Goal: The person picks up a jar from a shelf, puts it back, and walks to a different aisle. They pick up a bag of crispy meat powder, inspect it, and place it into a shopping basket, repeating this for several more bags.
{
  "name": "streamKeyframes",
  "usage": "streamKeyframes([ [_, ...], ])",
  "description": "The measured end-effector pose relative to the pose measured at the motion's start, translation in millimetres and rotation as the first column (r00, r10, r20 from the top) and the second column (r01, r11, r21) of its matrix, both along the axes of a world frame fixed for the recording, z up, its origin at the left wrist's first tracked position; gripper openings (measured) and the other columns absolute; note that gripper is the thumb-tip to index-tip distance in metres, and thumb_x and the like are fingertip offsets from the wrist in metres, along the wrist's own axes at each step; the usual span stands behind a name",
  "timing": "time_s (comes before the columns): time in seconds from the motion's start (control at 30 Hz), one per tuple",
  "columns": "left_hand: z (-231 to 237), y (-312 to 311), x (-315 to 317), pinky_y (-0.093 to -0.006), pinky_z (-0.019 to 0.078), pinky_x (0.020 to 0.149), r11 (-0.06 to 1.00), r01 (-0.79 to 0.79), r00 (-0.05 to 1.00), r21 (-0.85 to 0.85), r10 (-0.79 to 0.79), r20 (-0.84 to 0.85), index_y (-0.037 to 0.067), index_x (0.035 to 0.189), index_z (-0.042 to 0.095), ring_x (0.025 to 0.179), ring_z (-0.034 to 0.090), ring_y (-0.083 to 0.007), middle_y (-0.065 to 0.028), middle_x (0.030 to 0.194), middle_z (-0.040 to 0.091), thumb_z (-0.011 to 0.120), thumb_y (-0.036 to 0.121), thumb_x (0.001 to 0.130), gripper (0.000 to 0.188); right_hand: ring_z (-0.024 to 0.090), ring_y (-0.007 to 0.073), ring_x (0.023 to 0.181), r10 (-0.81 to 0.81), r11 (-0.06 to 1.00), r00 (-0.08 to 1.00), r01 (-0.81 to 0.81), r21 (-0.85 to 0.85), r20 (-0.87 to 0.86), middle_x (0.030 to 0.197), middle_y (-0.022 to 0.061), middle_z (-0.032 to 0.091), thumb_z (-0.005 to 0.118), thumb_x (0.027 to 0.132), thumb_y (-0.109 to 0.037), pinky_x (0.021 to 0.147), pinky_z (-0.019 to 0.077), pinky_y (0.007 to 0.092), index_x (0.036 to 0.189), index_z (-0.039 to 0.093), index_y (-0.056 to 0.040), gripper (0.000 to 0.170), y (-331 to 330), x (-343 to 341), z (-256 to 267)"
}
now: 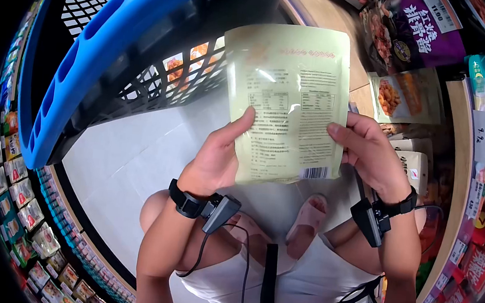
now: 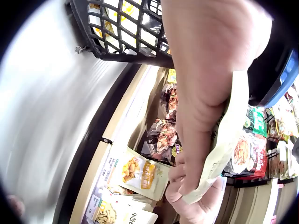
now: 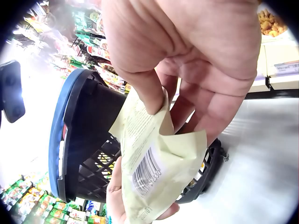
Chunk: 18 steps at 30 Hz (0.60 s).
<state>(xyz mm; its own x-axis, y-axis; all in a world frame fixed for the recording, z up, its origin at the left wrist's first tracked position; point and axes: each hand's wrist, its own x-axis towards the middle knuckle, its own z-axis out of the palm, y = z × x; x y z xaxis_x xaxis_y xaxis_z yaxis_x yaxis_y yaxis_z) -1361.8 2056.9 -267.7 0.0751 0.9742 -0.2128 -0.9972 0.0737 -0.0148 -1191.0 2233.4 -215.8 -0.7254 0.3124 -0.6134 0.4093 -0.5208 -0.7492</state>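
A pale green seasoning packet point(image 1: 282, 132) is held up in front of the body, its printed back with text, tables and a barcode facing the head camera. My left hand point(image 1: 219, 155) grips its left edge, thumb lying on the printed face. On the opposite edge my right hand point(image 1: 373, 155) pinches it between thumb and fingers. In the right wrist view the packet point(image 3: 149, 163) bends near the right thumb, and fingertips of the left hand point(image 3: 116, 189) show at its far edge. The left wrist view shows the packet point(image 2: 224, 135) nearly edge-on.
A black shopping basket point(image 1: 137, 89) with a blue rim point(image 1: 83, 43) stands at the left, with packets inside. On the right shelf lie a purple sauce packet point(image 1: 414, 34) and a pale packet with a food picture point(image 1: 408, 97). More packaged goods point(image 1: 29, 213) line the lower left.
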Motion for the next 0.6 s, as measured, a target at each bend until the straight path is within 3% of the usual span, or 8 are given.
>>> streamKeyframes([
  [0.1, 2, 0, -1, -0.0473, 0.0389, 0.106, 1.0, 0.015, 1.0, -0.005, -0.015, 0.005, 0.003, 0.143, 0.031, 0.128, 0.046, -0.0316, -0.018, 0.142, 0.042, 0.037, 0.032, 0.102, 0.051, 0.062, 0.0064, 0.08, 0.014, 0.997, 0.998, -0.019, 0.079, 0.061, 0.095, 0.0013, 0.067, 0.057, 0.096, -0.021, 0.065, 0.051, 0.0229, 0.111, 0.063, -0.0032, 0.024, -1, -1, 0],
  [0.2, 0, -2, -2, -0.0464, 0.0392, 0.105, 0.999, 0.023, 0.999, -0.033, -0.024, -0.03, 0.002, 0.142, 0.032, 0.128, 0.046, -0.0316, -0.0178, 0.141, 0.043, 0.037, 0.032, 0.102, 0.051, 0.061, 0.0066, 0.077, -0.046, 0.999, 0.996, 0.044, 0.025, 0.078, 0.09, 0.0021, 0.066, 0.059, 0.094, -0.021, 0.063, 0.0495, 0.0232, 0.108, 0.065, -0.0019, 0.024, -4, -4, 1],
  [0.3, 2, 1, 3, -0.0431, 0.0417, 0.103, 0.976, -0.01, 0.953, -0.218, -0.057, -0.298, 0.001, 0.141, 0.033, 0.125, 0.048, -0.0293, -0.0161, 0.139, 0.046, 0.039, 0.032, 0.102, 0.05, 0.062, 0.0111, 0.078, 0.15, 0.816, 0.975, -0.216, 0.537, 0.165, 0.087, 0.0044, 0.065, 0.064, 0.091, -0.025, 0.064, 0.0503, 0.0254, 0.119, 0.056, 0.0, 0.038, -3, -3, -17],
  [0.33, 5, 5, 8, -0.0406, 0.0429, 0.102, 0.956, -0.057, 0.899, -0.288, -0.076, -0.431, 0.001, 0.141, 0.034, 0.122, 0.05, -0.0271, -0.0145, 0.138, 0.047, 0.039, 0.031, 0.102, 0.049, 0.063, 0.0137, 0.081, 0.158, 0.766, 0.972, -0.233, 0.598, 0.176, 0.09, 0.0065, 0.064, 0.066, 0.089, -0.026, 0.066, 0.0513, 0.0268, 0.123, 0.051, 0.0001, 0.045, -5, -3, -20],
  [0.4, 2, 12, 18, -0.0373, 0.0447, 0.099, 0.928, -0.126, 0.725, -0.351, -0.155, -0.671, 0.002, 0.141, 0.036, 0.118, 0.053, -0.0241, -0.0134, 0.138, 0.046, 0.042, 0.025, 0.101, 0.047, 0.064, 0.0189, 0.086, 0.169, 0.654, 0.963, -0.269, 0.707, 0.21, 0.096, 0.0107, 0.062, 0.07, 0.086, -0.029, 0.07, 0.0534, 0.0296, 0.131, 0.041, 0.0004, 0.061, -19, -7, -23],
  [0.47, -12, 15, 25, -0.0356, 0.0458, 0.097, 0.922, -0.171, 0.458, -0.347, -0.237, -0.857, 0.004, 0.142, 0.037, 0.114, 0.054, -0.0223, -0.0145, 0.141, 0.043, 0.046, 0.014, 0.099, 0.045, 0.064, 0.0251, 0.094, 0.211, 0.889, 0.976, -0.215, 0.403, 0.055, 0.112, 0.0162, 0.057, 0.072, 0.083, -0.032, 0.076, 0.0548, 0.0339, 0.137, 0.029, -0.0014, 0.075, -37, -14, -19],
  [0.53, -6, 21, 39, -0.0369, 0.0449, 0.097, 0.969, -0.191, 0.274, -0.158, -0.102, -0.956, 0.006, 0.143, 0.037, 0.114, 0.054, -0.0266, -0.0184, 0.145, 0.034, 0.051, 0.006, 0.091, 0.054, 0.063, 0.0266, 0.097, 0.153, 0.935, 0.983, -0.113, 0.337, -0.096, 0.119, 0.0185, 0.053, 0.073, 0.083, -0.034, 0.079, 0.0548, 0.0348, 0.137, 0.03, -0.0003, 0.077, -50, -17, -29],
  [0.6, -15, 20, 49, -0.0472, 0.0355, 0.105, 0.987, -0.121, -0.094, -0.105, -0.117, -0.989, 0.01, 0.148, 0.031, 0.125, 0.043, -0.0425, -0.0255, 0.152, 0.016, 0.058, -0.003, 0.076, 0.078, 0.063, 0.0241, 0.095, 0.087, 0.959, 0.965, -0.013, 0.284, -0.249, 0.117, 0.0182, 0.056, 0.066, 0.088, -0.033, 0.078, 0.0534, 0.0332, 0.134, 0.036, 0.003, 0.066, -60, -17, -42],
])
